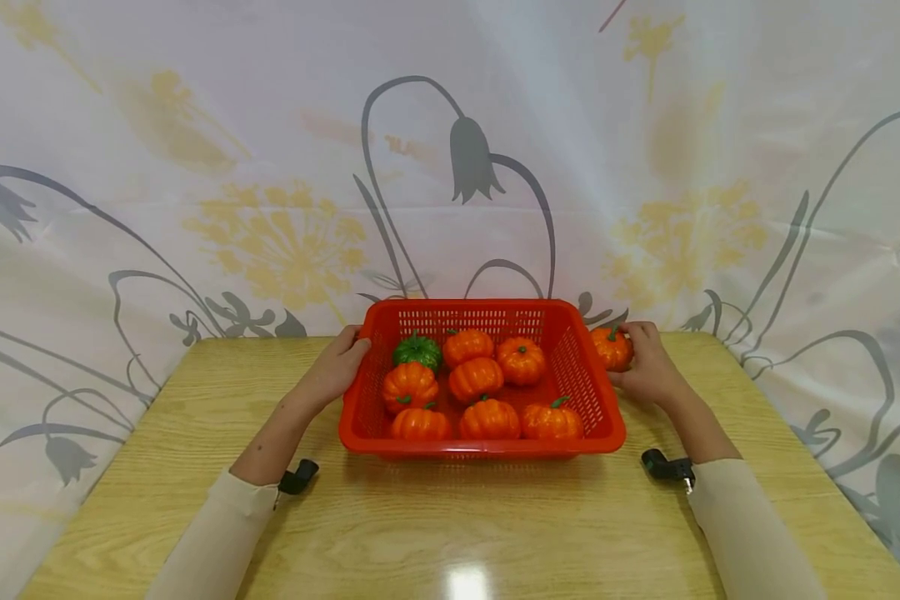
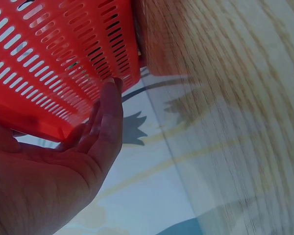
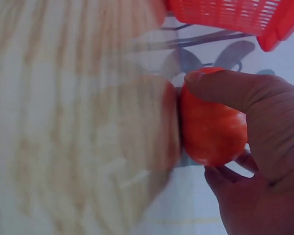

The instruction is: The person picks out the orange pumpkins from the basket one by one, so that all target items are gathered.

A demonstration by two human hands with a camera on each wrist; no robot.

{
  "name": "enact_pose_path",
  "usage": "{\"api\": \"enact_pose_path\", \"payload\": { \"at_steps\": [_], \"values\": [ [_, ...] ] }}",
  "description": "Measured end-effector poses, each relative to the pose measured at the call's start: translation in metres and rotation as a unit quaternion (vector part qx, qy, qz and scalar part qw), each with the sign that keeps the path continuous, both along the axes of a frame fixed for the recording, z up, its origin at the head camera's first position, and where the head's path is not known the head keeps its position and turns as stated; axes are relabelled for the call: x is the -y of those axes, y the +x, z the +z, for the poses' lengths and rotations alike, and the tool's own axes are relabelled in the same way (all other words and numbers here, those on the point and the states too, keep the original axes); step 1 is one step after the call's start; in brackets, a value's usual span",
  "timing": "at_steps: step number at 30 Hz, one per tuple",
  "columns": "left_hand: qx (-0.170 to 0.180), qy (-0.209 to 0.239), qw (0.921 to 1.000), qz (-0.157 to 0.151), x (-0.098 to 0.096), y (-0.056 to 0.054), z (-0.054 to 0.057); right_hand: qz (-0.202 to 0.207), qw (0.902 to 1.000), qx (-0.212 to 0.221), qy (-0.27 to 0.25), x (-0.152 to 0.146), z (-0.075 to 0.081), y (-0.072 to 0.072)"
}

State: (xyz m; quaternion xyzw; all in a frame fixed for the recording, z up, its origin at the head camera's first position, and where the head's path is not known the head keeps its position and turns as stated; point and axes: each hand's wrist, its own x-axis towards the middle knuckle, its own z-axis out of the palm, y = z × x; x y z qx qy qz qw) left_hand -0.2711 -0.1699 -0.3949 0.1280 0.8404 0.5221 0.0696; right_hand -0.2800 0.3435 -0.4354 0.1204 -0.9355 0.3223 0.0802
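Observation:
A red plastic basket (image 1: pixel 487 446) with slotted walls stands on the table, with several small orange pumpkins (image 1: pixel 521 361) and one green pumpkin (image 1: pixel 417 352) inside. My left hand (image 1: pixel 337 367) holds the basket's left rim, its fingers lying along the slotted outer wall (image 2: pixel 63 58) in the left wrist view. Just outside the right wall, my right hand (image 1: pixel 651 367) grips another orange pumpkin (image 1: pixel 610 348) by its sides. The right wrist view shows this pumpkin (image 3: pixel 213 127) low at the tabletop, between thumb and fingers.
The wooden table (image 1: pixel 420 525) extends around the basket. Behind it hangs a pale flower-patterned cloth (image 1: pixel 450 167). A black wrist device (image 1: pixel 298 477) sits by the left forearm, and a similar device (image 1: pixel 667 467) by the right one.

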Motion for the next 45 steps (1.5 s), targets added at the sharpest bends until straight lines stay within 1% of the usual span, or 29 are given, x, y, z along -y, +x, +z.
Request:
{"api": "enact_pose_path", "payload": {
  "at_steps": [3, 9, 12, 17, 21, 25, 29, 32, 35, 39, 41, 45],
  "values": [
    [0.000, -0.002, 1.0000, 0.000, 0.001, 0.001, -0.001, -0.001, 0.9999, 0.009, 0.010, 0.000, 0.005, 0.002],
    [0.007, -0.005, 0.9999, 0.008, 0.001, 0.001, -0.002, 0.001, 0.9995, 0.021, 0.022, -0.001, 0.023, 0.007],
    [0.008, -0.007, 0.9999, 0.007, 0.001, 0.001, -0.001, 0.007, 0.9996, 0.016, 0.021, 0.000, 0.032, 0.010],
    [0.007, -0.003, 1.0000, 0.004, 0.001, 0.001, 0.000, 0.024, 0.9993, -0.024, 0.014, -0.001, 0.044, 0.013],
    [0.012, -0.004, 0.9999, 0.002, 0.001, 0.001, 0.000, 0.048, 0.9965, -0.067, 0.009, 0.002, 0.051, 0.015],
    [0.011, -0.002, 0.9999, 0.000, 0.001, 0.000, 0.000, 0.073, 0.9913, -0.110, 0.005, 0.014, 0.062, 0.020],
    [0.009, 0.005, 1.0000, 0.000, 0.001, -0.001, 0.000, 0.090, 0.9877, -0.127, 0.009, 0.030, 0.075, 0.026],
    [0.009, 0.008, 0.9999, -0.001, 0.001, -0.002, -0.001, 0.106, 0.9858, -0.130, 0.012, 0.042, 0.082, 0.029],
    [0.006, 0.009, 0.9999, -0.003, 0.001, -0.003, -0.001, 0.119, 0.9841, -0.130, 0.017, 0.051, 0.085, 0.028],
    [0.001, 0.009, 1.0000, 0.001, 0.002, -0.004, -0.001, 0.133, 0.9847, -0.110, 0.025, 0.060, 0.085, 0.025],
    [0.004, 0.008, 1.0000, 0.001, 0.002, -0.003, 0.000, 0.143, 0.9847, -0.095, 0.031, 0.064, 0.087, 0.025],
    [0.011, 0.007, 0.9999, -0.003, 0.002, 0.000, 0.002, 0.155, 0.9828, -0.075, 0.066, 0.073, 0.092, 0.022]
  ]
}}
